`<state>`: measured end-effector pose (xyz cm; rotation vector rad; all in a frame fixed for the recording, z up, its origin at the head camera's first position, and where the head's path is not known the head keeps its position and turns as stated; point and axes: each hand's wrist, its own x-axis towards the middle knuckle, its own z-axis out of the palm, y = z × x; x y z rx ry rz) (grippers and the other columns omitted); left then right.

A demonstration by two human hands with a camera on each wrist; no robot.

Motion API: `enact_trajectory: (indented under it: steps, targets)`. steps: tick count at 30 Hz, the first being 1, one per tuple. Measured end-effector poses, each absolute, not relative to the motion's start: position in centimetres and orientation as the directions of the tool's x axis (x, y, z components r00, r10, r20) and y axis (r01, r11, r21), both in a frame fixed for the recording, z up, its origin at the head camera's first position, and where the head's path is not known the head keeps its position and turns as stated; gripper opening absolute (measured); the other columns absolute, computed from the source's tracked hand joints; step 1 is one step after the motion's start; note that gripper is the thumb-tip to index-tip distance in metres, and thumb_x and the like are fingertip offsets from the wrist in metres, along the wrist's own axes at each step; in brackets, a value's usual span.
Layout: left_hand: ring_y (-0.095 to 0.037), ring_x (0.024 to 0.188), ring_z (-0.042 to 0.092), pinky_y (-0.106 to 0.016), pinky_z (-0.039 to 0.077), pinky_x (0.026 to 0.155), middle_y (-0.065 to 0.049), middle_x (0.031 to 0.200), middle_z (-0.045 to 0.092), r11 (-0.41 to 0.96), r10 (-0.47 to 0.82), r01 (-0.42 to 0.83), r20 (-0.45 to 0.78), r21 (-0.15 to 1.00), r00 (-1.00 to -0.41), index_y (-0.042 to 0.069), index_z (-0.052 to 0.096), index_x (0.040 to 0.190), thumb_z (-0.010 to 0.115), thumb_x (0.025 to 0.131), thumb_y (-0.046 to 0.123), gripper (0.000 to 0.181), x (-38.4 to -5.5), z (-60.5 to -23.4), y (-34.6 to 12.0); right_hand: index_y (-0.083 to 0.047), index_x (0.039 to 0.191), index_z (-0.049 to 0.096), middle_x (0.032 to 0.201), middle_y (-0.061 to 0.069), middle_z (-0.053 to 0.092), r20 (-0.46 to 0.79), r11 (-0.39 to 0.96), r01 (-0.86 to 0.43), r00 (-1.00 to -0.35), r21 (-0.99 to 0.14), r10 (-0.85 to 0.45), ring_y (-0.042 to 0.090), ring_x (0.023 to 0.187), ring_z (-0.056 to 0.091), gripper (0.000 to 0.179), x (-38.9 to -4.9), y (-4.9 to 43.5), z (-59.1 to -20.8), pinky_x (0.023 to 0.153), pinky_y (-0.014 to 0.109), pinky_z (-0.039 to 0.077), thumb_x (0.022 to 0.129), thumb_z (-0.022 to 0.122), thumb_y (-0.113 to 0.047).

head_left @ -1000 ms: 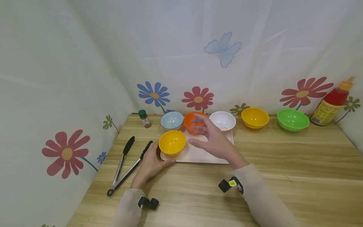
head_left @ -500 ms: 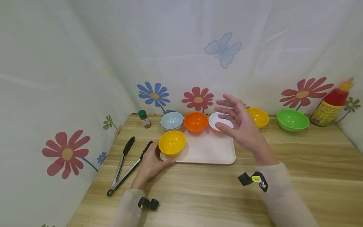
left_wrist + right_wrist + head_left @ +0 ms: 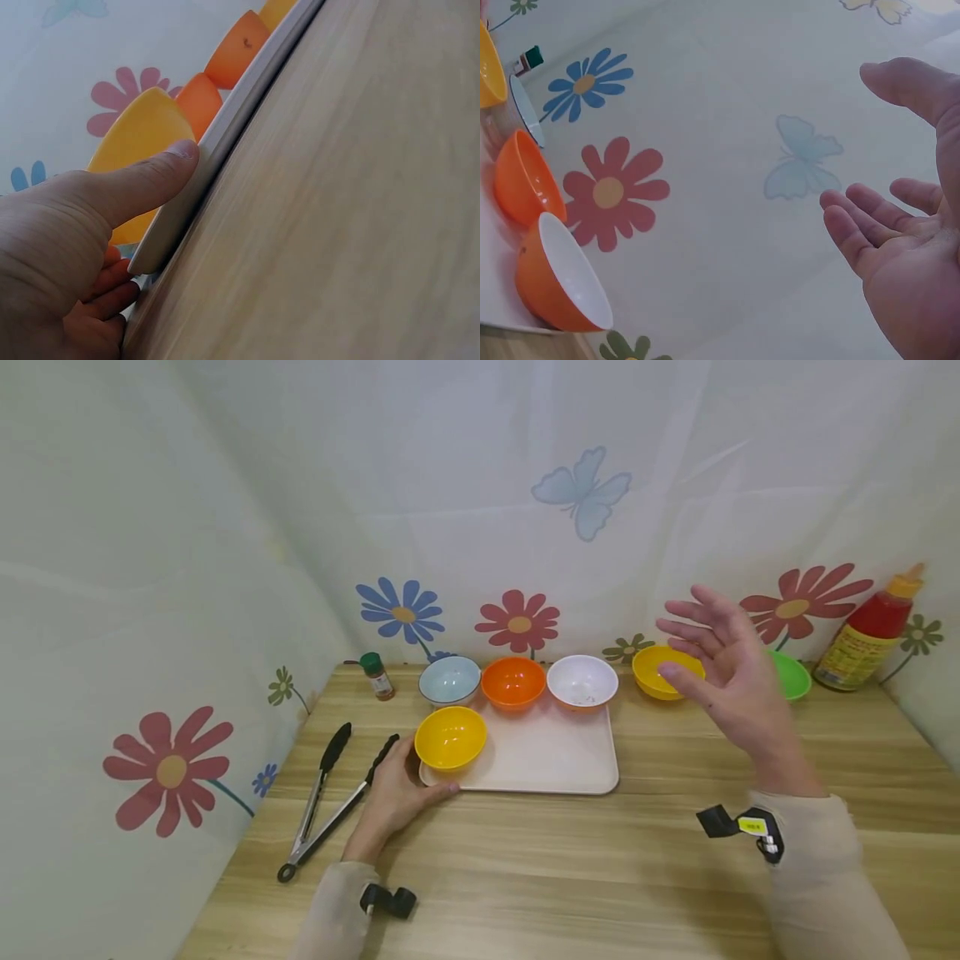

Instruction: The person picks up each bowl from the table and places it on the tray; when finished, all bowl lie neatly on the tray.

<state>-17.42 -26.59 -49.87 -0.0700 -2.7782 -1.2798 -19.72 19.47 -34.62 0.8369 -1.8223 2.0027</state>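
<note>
At the front left corner of a pale tray [image 3: 555, 760], my left hand [image 3: 393, 789] holds the tray, its thumb along the front edge. In the left wrist view the fingers [image 3: 112, 292] bend round that corner. Just beside this hand a yellow bowl [image 3: 451, 738] sits on the tray. My right hand [image 3: 735, 681] hangs in the air with spread, relaxed fingers and holds nothing. From the head view it overlaps a second yellow bowl [image 3: 660, 670] and partly hides a green bowl [image 3: 791, 677].
Along the back stand a light blue bowl [image 3: 450, 681], an orange bowl [image 3: 513, 683] and a white-lined bowl [image 3: 582, 681] with small specks inside. Tongs [image 3: 330, 818] and a green-capped spice jar [image 3: 377, 676] are at left. A red sauce bottle [image 3: 862, 639] leans at far right.
My right hand has moved to the right, from above the orange bowl, past the white-lined bowl, to before the second yellow bowl. My left hand and the tray have stayed put.
</note>
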Motion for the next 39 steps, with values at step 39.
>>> enact_trajectory:
  steps: [39]
  targets:
    - [-0.033, 0.160, 0.045, -0.049, 0.038, 0.133, -0.009, 0.170, 0.048, 0.658, -0.010, 0.041, 0.063, 0.752, -0.998, 0.011, 0.043, 0.168, 0.105, 0.075, 0.050, 0.118, -17.4, -49.9, -26.8, -0.034, 0.180, 0.009, 0.187, -0.008, 0.016, 0.211, 0.433, -0.102, -0.954, -0.896, 0.211, 0.014, 0.173, 0.012, 0.099, -23.7, 35.6, -44.2, 0.141, 0.036, 0.011, 0.107, 0.077, -0.032]
